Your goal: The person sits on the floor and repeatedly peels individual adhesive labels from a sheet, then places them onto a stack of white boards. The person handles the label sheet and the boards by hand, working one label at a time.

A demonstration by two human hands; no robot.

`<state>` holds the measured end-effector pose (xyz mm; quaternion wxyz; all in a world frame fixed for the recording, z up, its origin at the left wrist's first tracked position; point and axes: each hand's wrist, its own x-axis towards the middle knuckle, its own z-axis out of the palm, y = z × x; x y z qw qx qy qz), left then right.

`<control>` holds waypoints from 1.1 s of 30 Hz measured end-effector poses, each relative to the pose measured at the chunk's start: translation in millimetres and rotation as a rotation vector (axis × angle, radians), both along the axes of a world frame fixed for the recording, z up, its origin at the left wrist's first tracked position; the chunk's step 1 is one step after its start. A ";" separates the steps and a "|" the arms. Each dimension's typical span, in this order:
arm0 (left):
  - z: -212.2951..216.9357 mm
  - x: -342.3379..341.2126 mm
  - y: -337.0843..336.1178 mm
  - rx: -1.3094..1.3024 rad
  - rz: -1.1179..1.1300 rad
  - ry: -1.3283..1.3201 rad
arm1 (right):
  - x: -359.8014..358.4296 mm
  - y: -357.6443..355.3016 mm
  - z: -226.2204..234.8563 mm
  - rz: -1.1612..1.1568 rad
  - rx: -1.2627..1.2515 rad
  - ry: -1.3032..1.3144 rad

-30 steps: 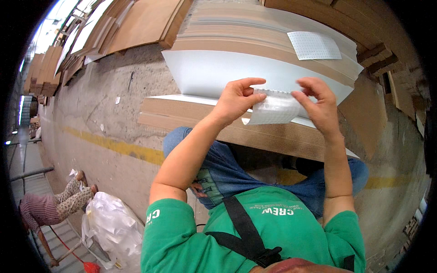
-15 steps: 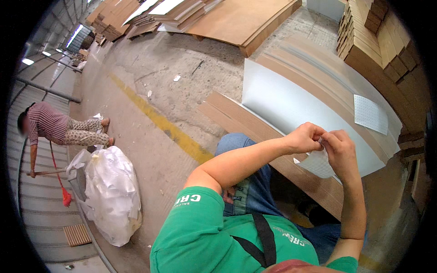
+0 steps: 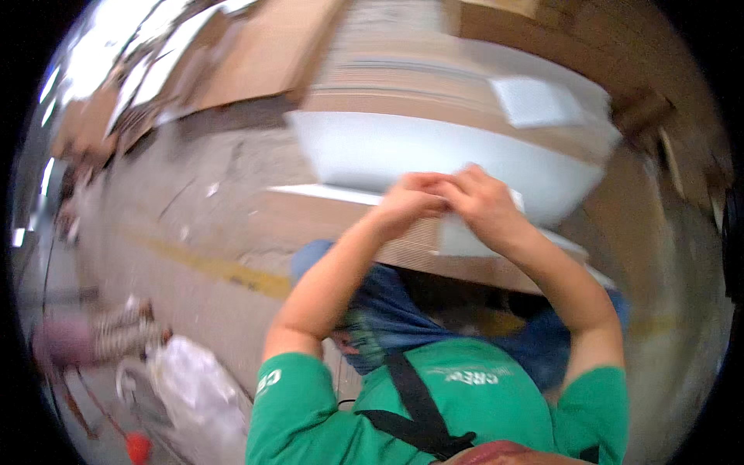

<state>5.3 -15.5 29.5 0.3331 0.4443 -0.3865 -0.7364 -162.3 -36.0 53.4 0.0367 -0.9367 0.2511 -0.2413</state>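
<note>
Head view: left hand and right hand meet, fingers pinched together on a thin white film over the white panel. The film looks light, limp and tear-prone, best gripped at its edge.

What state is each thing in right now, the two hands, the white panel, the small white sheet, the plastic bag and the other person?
Left hand: raised, fingers bunched, touching the right hand.
Right hand: raised, fingers curled; what they pinch cannot be told through the blur.
White panel: lying flat on brown boards, behind the hands.
Small white sheet: lying flat on the boards.
Clear plastic bag: stuffed full, standing on the floor.
Other person: bent low, blurred.
</note>
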 end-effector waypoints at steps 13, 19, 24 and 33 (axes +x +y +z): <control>0.1 -6.0 -2.8 -0.097 0.246 -0.291 | -209.3 -89.7 -182.4 -1.156 0.681 -0.701; 5.3 -7.9 -9.2 -0.101 0.301 -0.292 | -218.4 -115.3 -214.2 -1.170 0.183 -0.559; -1.5 0.1 -5.1 -0.124 0.285 -0.289 | -232.0 -114.9 -206.9 -1.291 0.296 -0.395; 8.3 -2.4 -7.1 -0.154 0.316 -0.245 | -268.1 -134.3 -190.3 -1.327 0.773 -0.905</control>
